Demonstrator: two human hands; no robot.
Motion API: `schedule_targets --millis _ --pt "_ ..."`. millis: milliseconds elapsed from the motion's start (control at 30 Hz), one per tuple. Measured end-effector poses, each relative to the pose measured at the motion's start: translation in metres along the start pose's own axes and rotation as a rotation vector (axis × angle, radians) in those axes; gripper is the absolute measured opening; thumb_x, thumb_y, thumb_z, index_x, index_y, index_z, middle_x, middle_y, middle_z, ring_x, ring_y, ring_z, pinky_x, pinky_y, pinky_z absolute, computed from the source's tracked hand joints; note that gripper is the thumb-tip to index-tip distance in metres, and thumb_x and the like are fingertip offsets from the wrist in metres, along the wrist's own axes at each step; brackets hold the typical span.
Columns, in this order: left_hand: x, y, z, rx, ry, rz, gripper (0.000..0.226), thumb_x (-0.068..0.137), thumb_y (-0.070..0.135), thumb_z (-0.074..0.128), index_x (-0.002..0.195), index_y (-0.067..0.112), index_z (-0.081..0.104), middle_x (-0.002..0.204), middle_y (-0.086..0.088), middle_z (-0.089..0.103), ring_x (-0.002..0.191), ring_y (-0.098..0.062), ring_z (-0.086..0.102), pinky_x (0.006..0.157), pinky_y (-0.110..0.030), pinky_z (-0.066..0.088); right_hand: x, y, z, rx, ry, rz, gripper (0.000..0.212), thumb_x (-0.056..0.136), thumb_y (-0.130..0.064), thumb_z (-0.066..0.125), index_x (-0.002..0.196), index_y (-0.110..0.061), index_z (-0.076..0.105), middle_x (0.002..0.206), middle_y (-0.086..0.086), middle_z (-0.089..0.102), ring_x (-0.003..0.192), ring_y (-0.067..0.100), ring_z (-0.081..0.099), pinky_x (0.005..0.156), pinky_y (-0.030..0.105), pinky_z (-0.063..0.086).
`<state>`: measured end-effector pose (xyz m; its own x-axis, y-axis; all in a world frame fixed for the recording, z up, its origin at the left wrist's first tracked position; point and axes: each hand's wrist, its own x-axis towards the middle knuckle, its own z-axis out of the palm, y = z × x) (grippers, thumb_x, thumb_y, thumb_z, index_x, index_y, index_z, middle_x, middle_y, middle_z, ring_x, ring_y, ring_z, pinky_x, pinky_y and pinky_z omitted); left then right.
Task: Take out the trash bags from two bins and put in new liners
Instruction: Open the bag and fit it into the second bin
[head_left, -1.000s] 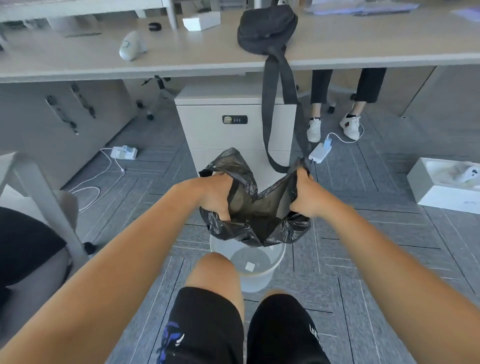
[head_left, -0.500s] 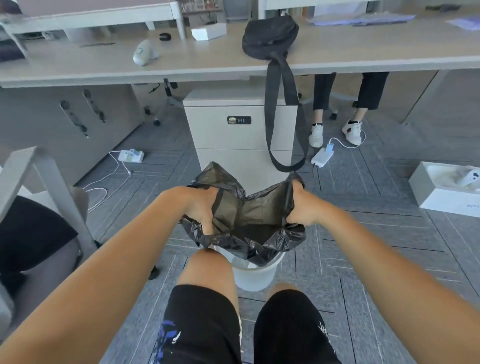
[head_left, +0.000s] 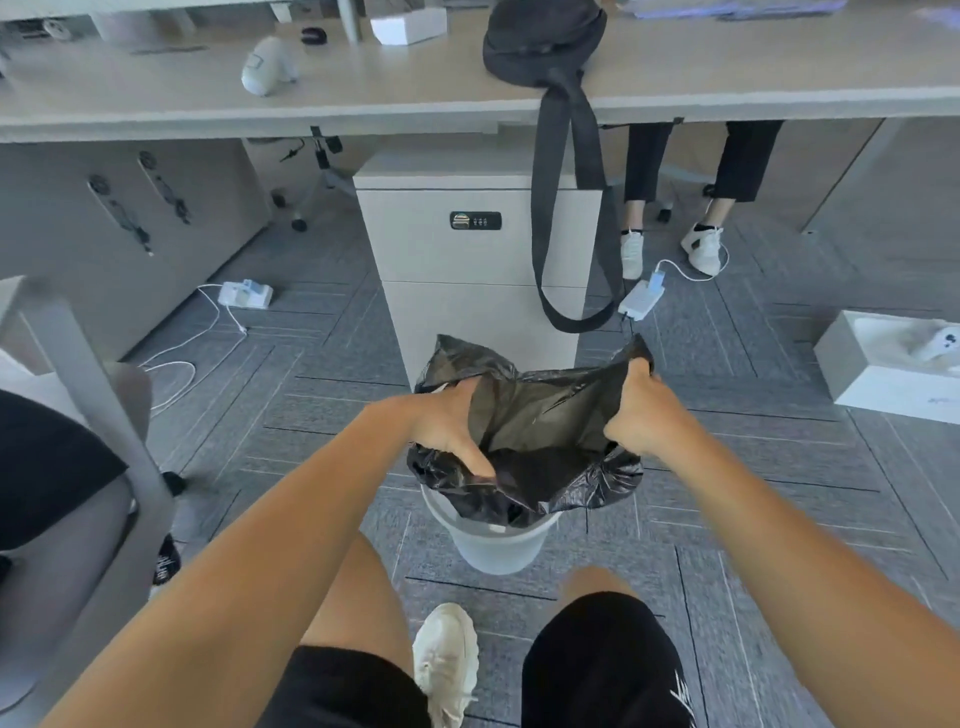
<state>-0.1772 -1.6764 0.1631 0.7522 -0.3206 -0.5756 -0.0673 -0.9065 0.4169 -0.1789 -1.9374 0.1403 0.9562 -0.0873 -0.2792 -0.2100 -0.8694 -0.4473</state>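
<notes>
Since the earlier frames the black liner (head_left: 540, 431) is sitting lower. Its bunched underside is now dipping into the mouth of the white bin (head_left: 493, 548), where before it was hanging clear above the rim. Left hand (head_left: 451, 434) is gripping the liner's left edge, fingers curled down inside the opening. Right hand (head_left: 641, 410) is clenching the right edge in a fist, held slightly higher. Liner mouth is being stretched left to right between them, opening upward. Bin is standing upright on the floor directly beneath both hands. Judgement: the coming move is heading straight down; left hand is lying nearer the rim, so that side is likely seating first.
</notes>
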Motion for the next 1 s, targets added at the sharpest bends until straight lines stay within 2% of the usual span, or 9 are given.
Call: schedule_targets --millis 133,233,367,467,600,700,833,900,1000 --pt "0.016 0.03 -0.004 -0.054 0.036 0.063 0.103 0.025 0.07 0.09 0.109 0.019 0.059 0.109 0.003 0.068 0.102 -0.02 0.065 0.092 -0.044 0.054 -0.009 0.016 0.001 0.0 -0.034 0.026 0.088 0.085 -0.011 0.067 0.149 -0.011 0.007 0.14 0.023 0.039 0.096 0.031 0.05 0.05 0.028 0.033" --pt "0.011 0.054 -0.01 -0.042 0.059 0.094 0.105 0.037 0.07 0.087 0.112 0.005 0.051 0.112 -0.005 0.061 0.105 -0.028 0.06 0.093 -0.044 0.052 -0.014 0.019 0.005 0.03 -0.036 0.024 0.091 0.084 -0.009 0.066 0.15 -0.012 0.004 0.141 0.023 0.039 0.099 0.031 0.051 0.051 0.028 0.035" --pt "0.003 0.041 -0.008 -0.084 0.097 0.02 0.106 0.049 0.072 0.082 0.13 0.014 0.043 0.131 0.006 0.051 0.119 -0.019 0.05 0.102 -0.042 0.044 -0.016 0.012 0.012 0.085 -0.068 -0.005 0.092 0.083 -0.009 0.067 0.15 -0.015 0.004 0.13 0.021 0.045 0.1 0.034 0.054 0.053 0.029 0.038" --pt "0.003 0.015 0.003 -0.201 0.1 0.037 0.065 0.059 0.052 0.088 0.112 0.022 0.064 0.113 0.011 0.068 0.111 -0.017 0.062 0.098 -0.041 0.049 -0.015 0.006 0.024 0.088 -0.11 -0.021 0.087 0.086 -0.008 0.064 0.149 -0.013 0.005 0.127 0.02 0.044 0.094 0.032 0.053 0.055 0.033 0.04" --pt "0.01 -0.014 0.019 0.015 0.119 0.023 0.035 0.08 0.029 0.079 0.104 0.021 0.054 0.1 0.01 0.059 0.098 -0.018 0.057 0.081 -0.032 0.044 -0.005 0.008 0.049 0.012 -0.155 -0.043 0.089 0.09 -0.007 0.059 0.154 -0.016 -0.002 0.111 0.016 0.042 0.068 0.019 0.046 0.045 0.025 0.029" --pt "0.024 -0.045 0.028 0.264 0.05 -0.05 0.057 0.071 0.025 0.081 0.121 0.025 0.054 0.113 -0.001 0.064 0.1 -0.027 0.06 0.082 -0.037 0.053 0.006 0.012 0.061 -0.096 -0.197 -0.073 0.074 0.09 -0.008 0.057 0.152 -0.014 0.017 0.114 0.017 0.048 0.064 0.017 0.044 0.046 0.024 0.032" --pt "0.028 -0.066 0.032 0.487 -0.136 -0.198 0.115 0.07 0.034 0.084 0.153 0.024 0.005 0.151 -0.007 0.033 0.134 -0.029 0.039 0.104 -0.037 0.04 0.02 0.014 0.068 -0.245 -0.317 -0.106 0.043 0.087 -0.012 0.055 0.13 -0.019 0.051 0.105 0.01 0.062 0.076 0.024 0.058 0.06 0.029 0.049" --pt "0.024 -0.067 0.029 0.483 -0.143 -0.191 0.124 0.07 0.036 0.084 0.154 0.026 -0.007 0.157 -0.005 0.023 0.141 -0.029 0.03 0.109 -0.038 0.035 0.027 0.014 0.069 -0.254 -0.397 -0.094 0.052 0.083 -0.014 0.056 0.134 -0.02 0.047 0.109 0.007 0.063 0.075 0.021 0.064 0.052 0.026 0.052" --pt "0.026 -0.071 0.024 0.413 -0.068 -0.13 0.126 0.068 0.036 0.086 0.154 0.03 -0.007 0.16 -0.004 0.017 0.144 -0.027 0.025 0.112 -0.04 0.031 0.031 0.01 0.065 -0.245 -0.471 -0.028 0.083 0.086 -0.007 0.057 0.154 -0.027 0.014 0.137 0.016 0.052 0.073 0.02 0.066 0.045 0.024 0.054"
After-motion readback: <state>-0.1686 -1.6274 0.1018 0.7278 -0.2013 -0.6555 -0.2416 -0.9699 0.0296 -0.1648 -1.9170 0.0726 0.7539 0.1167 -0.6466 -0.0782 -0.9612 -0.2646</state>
